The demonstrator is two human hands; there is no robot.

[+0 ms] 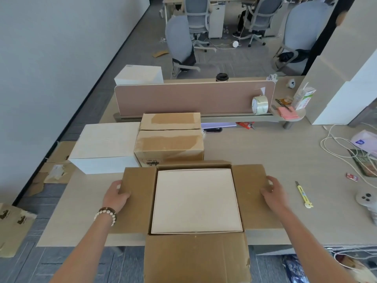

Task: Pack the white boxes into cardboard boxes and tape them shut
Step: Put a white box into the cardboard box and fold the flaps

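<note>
An open cardboard box point(195, 252) sits at the near edge of the desk point(255, 148) with all its flaps spread out, and a white box point(195, 201) lies flat inside it, filling the opening; the left hand point(116, 196) grasps the outer edge of the left flap point(138, 197), fingers curled over it, while the right hand point(272, 193) curls over the outer edge of the right flap point(251, 195); directly behind stands a closed cardboard box point(169, 144) with a dark printed stamp on its front, the lettering too small to read, and a second white box point(104, 148) sits touching its left side; another white box point(138, 75) rests beyond the desk divider point(193, 99); a roll of clear tape point(259, 105) stands on edge against the divider's right end, near a drink carton point(303, 98) whose print is illegible; a yellow utility knife point(303, 194) lies to the right of the open box, apart from it, with white cables point(336, 144) looping farther right.
</note>
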